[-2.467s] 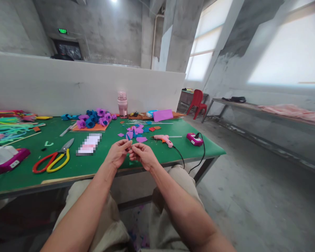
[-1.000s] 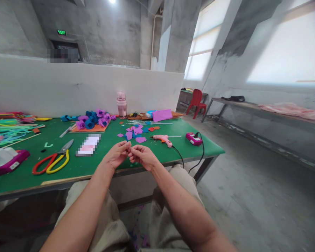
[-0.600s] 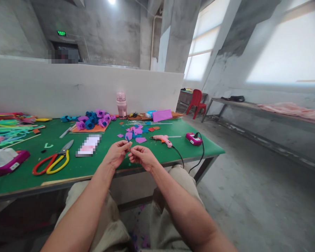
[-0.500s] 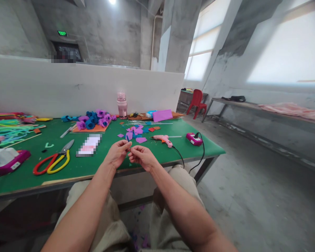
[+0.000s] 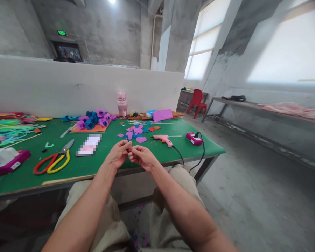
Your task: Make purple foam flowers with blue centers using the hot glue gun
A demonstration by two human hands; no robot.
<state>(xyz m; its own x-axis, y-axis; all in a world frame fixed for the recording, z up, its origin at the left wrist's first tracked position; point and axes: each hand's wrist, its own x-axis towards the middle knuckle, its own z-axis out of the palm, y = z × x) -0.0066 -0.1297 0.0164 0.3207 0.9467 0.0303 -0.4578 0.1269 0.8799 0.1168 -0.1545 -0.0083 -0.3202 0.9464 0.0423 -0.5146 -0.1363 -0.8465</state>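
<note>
My left hand [image 5: 118,153] and my right hand [image 5: 142,157] meet fingertip to fingertip above the front edge of the green table [image 5: 84,168]. Both are pinched closed. Whatever lies between the fingers is too small and too covered to name; a bit of dark blue shows by the left fingertips. Just beyond them lie loose purple and blue paper pieces [image 5: 138,130]. A pink glue gun [image 5: 162,139] rests to the right of my right hand, its black cord hanging over the edge.
Scissors [image 5: 58,157] with red and yellow handles and a blurred-out phone-like rectangle [image 5: 89,145] lie left. Behind are purple and blue paper flowers [image 5: 94,119] and a pink bottle [image 5: 122,105]. A magenta power socket [image 5: 194,139] sits right; coloured strips [image 5: 10,131] lie far left.
My hands stay almost in place, with only slight finger movement. Less of the dark blue bit shows at the left fingertips now. The things on the table have not moved.
</note>
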